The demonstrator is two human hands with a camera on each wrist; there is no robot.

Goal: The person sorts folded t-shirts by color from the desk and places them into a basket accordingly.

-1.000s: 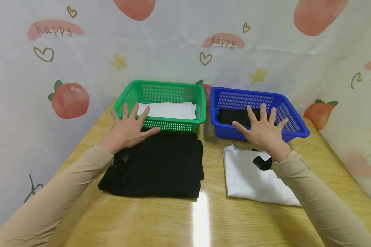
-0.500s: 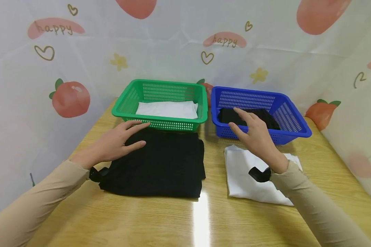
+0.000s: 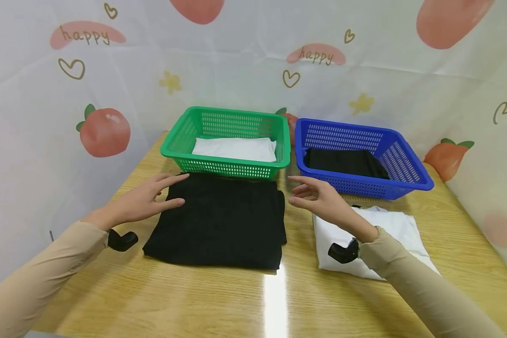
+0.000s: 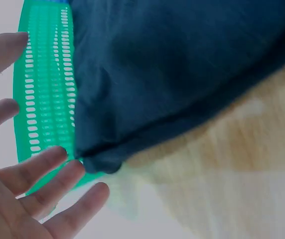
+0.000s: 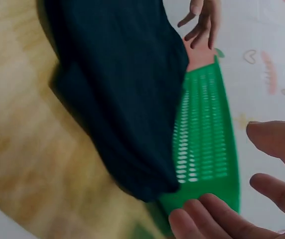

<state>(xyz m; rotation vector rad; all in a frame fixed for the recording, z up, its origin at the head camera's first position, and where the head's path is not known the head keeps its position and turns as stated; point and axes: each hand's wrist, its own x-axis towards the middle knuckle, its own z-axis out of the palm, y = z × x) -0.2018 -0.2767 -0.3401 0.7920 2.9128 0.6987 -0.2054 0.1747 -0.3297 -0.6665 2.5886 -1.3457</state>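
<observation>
A folded black cloth, probably a garment, lies flat on the table in front of the green basket. My left hand hovers by its far left side, fingers loosely extended and holding nothing. Between that cloth and the folded white cloth on the right hangs my right hand, relaxed and gripping nothing. In the left wrist view, spread fingers appear beside the dark cloth's corner. The right wrist view has slightly bent fingers near the cloth's other end, apart from it.
At the back stand a green basket with a folded white cloth inside and a blue basket holding a folded black cloth. A printed white curtain rises behind the wooden table.
Both hands have come back from in front of the baskets. The left moved down and leftward, the right down and toward the black cloth; their spread fingers relaxed. The cloths stay put.
</observation>
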